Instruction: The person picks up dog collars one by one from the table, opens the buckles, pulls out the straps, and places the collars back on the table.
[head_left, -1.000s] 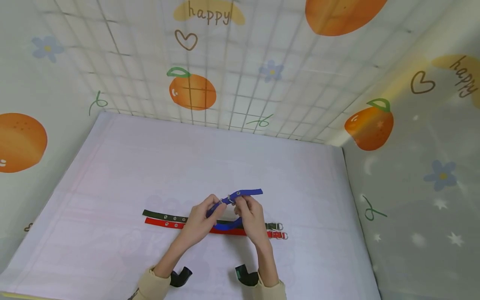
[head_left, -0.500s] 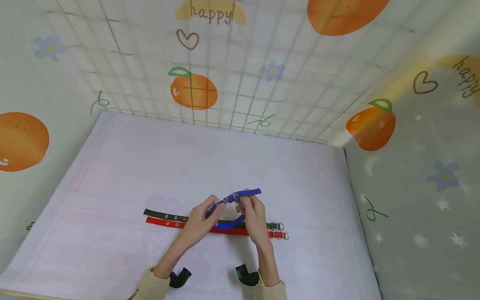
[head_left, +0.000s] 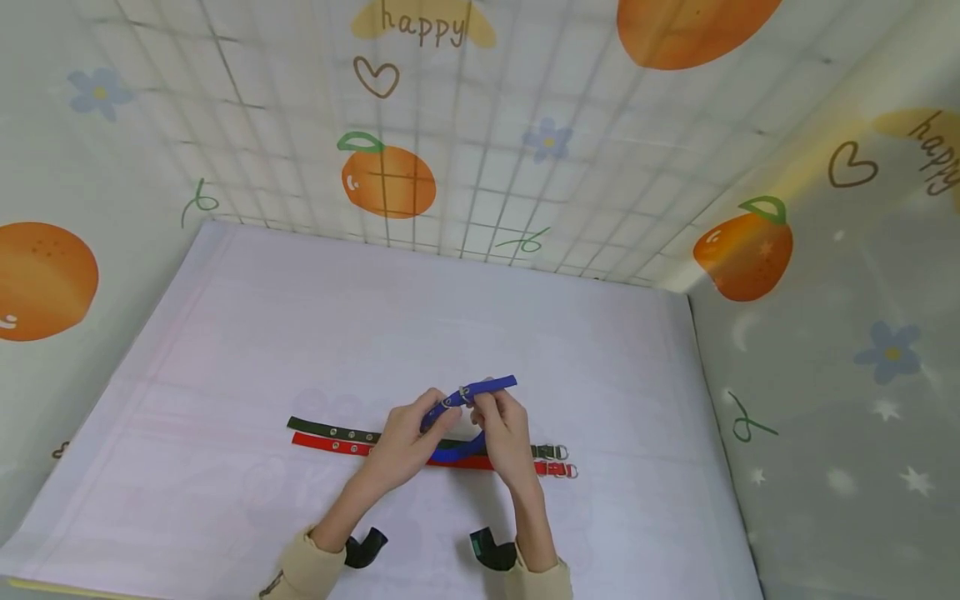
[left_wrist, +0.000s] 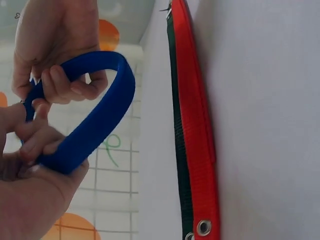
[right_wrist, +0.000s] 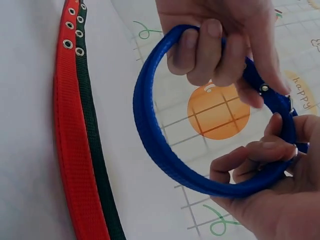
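Note:
A blue collar (head_left: pixel 491 385) with a metal buckle and eyelets is bent into a loop above the table, its strap end through the buckle and pointing right. My left hand (head_left: pixel 405 435) grips the loop left of the buckle, its fingers wrapped round the band. At the buckle's right, my right hand (head_left: pixel 507 437) pinches the strap between thumb and fingers. The right wrist view shows the round band (right_wrist: pixel 145 110) running between both hands. Below the hands lie a green collar (head_left: pixel 318 429) and a red collar (head_left: pixel 315 443), stretched out side by side, partly hidden by the hands.
A white-covered table (head_left: pixel 300 333) carries the flat collars, with their buckles toward the right. Printed curtains (head_left: pixel 570 200) with oranges and a grid stand behind and at the sides. Black curved pieces (head_left: pixel 493 550) sit by both wrists, beside the beige sleeves (head_left: pixel 311 567).
The blue strap's free end has shifted slightly left and the buckle sits a little farther right. My left hand has edged right; the right hand stays nearly in place, still pinching.

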